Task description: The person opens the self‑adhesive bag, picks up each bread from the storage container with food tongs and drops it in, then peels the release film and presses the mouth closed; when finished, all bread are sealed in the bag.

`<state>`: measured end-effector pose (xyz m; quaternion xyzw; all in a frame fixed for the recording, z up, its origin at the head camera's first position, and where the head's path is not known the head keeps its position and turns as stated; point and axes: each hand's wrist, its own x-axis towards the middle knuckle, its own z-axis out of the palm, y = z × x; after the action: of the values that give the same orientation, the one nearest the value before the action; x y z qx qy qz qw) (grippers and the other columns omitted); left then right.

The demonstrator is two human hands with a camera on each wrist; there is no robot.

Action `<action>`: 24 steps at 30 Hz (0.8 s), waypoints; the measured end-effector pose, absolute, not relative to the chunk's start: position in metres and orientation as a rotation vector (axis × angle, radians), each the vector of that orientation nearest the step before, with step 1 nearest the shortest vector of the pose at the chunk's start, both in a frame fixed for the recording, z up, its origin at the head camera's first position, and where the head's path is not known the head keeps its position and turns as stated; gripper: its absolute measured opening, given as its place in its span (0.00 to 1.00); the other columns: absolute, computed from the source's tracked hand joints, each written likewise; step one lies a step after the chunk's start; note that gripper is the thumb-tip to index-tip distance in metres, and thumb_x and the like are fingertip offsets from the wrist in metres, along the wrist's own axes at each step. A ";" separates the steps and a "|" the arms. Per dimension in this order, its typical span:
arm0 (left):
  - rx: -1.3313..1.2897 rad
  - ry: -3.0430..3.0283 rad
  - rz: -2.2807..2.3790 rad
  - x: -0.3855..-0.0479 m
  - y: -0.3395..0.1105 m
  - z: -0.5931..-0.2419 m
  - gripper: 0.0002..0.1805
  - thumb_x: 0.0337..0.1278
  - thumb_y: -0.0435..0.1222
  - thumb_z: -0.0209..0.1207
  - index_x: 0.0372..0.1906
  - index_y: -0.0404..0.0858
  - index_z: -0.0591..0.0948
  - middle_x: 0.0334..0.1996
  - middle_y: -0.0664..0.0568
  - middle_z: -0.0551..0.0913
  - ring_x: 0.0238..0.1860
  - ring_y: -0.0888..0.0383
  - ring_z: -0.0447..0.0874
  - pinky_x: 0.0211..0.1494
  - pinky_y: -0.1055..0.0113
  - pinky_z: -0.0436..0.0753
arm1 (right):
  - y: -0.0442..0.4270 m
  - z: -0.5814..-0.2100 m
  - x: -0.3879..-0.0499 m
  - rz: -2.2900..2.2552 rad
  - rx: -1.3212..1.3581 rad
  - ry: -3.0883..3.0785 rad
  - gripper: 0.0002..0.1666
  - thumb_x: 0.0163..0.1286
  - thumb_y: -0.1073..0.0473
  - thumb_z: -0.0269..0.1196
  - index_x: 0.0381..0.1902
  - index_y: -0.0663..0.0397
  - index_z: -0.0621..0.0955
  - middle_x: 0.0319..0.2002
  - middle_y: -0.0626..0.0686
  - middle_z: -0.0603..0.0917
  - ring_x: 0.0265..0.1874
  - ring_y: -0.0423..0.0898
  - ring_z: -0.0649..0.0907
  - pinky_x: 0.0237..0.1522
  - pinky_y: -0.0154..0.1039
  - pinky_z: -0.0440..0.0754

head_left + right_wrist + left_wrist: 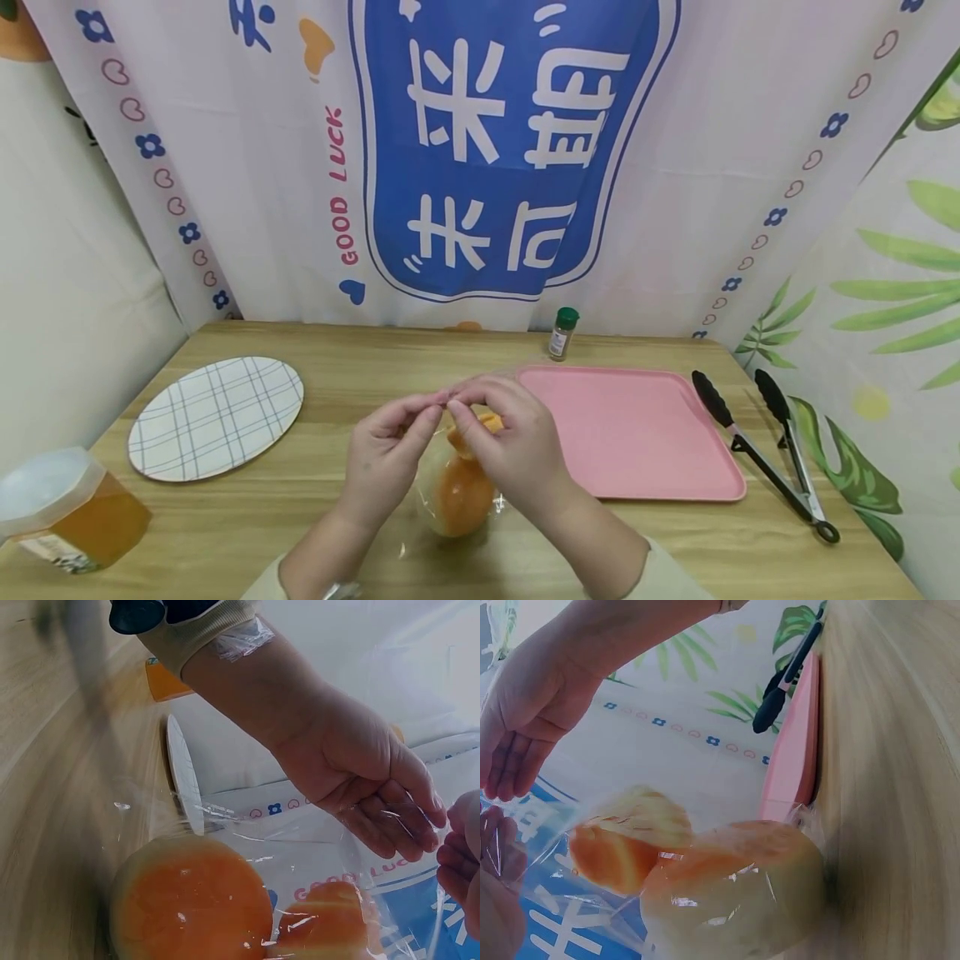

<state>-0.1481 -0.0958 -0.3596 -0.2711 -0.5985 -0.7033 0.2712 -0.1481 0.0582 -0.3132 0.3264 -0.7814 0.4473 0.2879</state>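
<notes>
A clear plastic bag holding bread rolls [459, 492] hangs or stands beneath both hands in the head view. The left hand [392, 454] and the right hand [517, 429] meet at the bag's top edge and pinch the film between thumbs and fingertips. In the left wrist view a large pale roll [731, 892] is near the wood surface, with a smaller orange-brown roll [630, 840] beside it. The right wrist view shows the large roll's orange side [191, 900] and the smaller roll [324, 919] through the shiny film.
A pink tray [630, 433] lies to the right, with black-tipped tongs [776, 467] beyond it. Behind the tray stands a green-capped shaker [562, 335]. On the left are a checked oval plate [217, 418] and a lidded container of amber liquid [75, 512].
</notes>
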 end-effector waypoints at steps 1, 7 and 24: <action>-0.720 -1.620 -1.901 -0.148 -0.096 -0.359 0.19 0.60 0.17 0.53 0.43 0.41 0.85 0.43 0.66 0.88 0.45 0.70 0.86 0.48 0.77 0.84 | 0.059 -0.313 -0.148 1.197 0.872 -2.084 0.02 0.63 0.65 0.67 0.34 0.54 0.85 0.37 0.48 0.88 0.42 0.43 0.85 0.48 0.35 0.86; -0.671 -1.623 -2.022 -0.149 -0.098 -0.357 0.15 0.68 0.22 0.48 0.44 0.41 0.82 0.41 0.62 0.88 0.46 0.66 0.87 0.52 0.71 0.85 | 0.065 -0.315 -0.153 1.165 0.845 -2.068 0.02 0.60 0.67 0.68 0.32 0.57 0.85 0.35 0.51 0.88 0.40 0.44 0.85 0.44 0.34 0.86; -0.356 -1.649 -2.160 -0.154 -0.107 -0.356 0.08 0.74 0.31 0.48 0.45 0.34 0.78 0.39 0.59 0.89 0.43 0.62 0.89 0.50 0.65 0.87 | 0.091 -0.322 -0.166 1.177 0.656 -2.117 0.04 0.58 0.69 0.69 0.29 0.56 0.85 0.33 0.50 0.87 0.36 0.42 0.84 0.41 0.34 0.86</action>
<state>-0.1541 -0.1065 -0.3560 -0.1273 -0.5896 -0.7724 0.1990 -0.1658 0.0907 -0.3217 0.2486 -0.8018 0.4457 0.3110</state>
